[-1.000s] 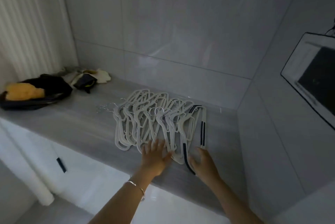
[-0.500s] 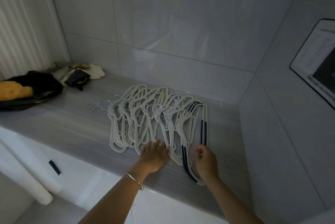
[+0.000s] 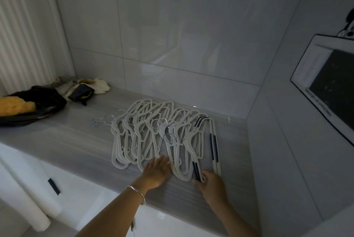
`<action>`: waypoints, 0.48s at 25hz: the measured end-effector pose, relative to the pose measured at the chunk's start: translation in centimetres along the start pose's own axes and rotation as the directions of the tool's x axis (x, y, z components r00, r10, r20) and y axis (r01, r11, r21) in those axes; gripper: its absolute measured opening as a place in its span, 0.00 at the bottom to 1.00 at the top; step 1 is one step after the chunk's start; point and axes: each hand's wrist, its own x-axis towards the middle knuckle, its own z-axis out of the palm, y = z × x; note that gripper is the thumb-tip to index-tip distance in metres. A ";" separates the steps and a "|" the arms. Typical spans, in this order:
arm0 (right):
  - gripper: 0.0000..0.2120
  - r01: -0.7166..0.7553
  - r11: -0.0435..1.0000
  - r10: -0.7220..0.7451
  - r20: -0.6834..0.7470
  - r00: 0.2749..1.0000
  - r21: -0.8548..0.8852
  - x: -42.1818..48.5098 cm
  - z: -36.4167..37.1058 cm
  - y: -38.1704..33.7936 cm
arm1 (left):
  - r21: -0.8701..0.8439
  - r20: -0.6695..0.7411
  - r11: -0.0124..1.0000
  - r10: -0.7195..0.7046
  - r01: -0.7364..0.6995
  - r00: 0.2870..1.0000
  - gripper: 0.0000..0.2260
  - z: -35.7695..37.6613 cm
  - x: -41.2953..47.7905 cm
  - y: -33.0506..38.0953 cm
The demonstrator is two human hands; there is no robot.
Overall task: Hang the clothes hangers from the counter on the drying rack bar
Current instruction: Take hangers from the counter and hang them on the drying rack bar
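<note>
Pale hangers (image 3: 153, 137) fanned flat and overlapping on the counter (image 3: 67, 140), right of middle, near ends close to the front edge. Left hand (image 3: 156, 172) flat, fingers straight, tips touching the near ends mid-fan; bracelet (image 3: 136, 193) at the wrist. Right hand (image 3: 212, 185) at the fan's right end, fingers curled round the near tip of a striped hanger (image 3: 196, 167) by the front edge. Toward the back left corner, a cloth heap (image 3: 92, 85); at the left edge, a black bag (image 3: 38, 100).
</note>
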 end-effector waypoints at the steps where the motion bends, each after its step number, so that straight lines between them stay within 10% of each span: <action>1: 0.06 0.020 1.000 -0.020 -0.033 0.999 0.006 -0.2 -0.2 0.0 | -0.056 -0.010 0.998 -0.023 0.023 1.000 0.23 0.3 0.0 0.0; 8: 0.04 -0.147 0.979 0.180 -0.250 0.951 0.145 0.6 -2.2 -2.9 | -0.404 -0.236 0.913 -0.039 -0.061 0.971 0.25 -2.3 -2.4 1.9; 12: 0.13 0.168 0.928 0.026 -0.506 0.862 0.333 -0.7 -5.8 -8.7 | -0.505 -0.512 0.835 -0.085 -0.220 0.855 0.29 -7.6 -4.5 2.9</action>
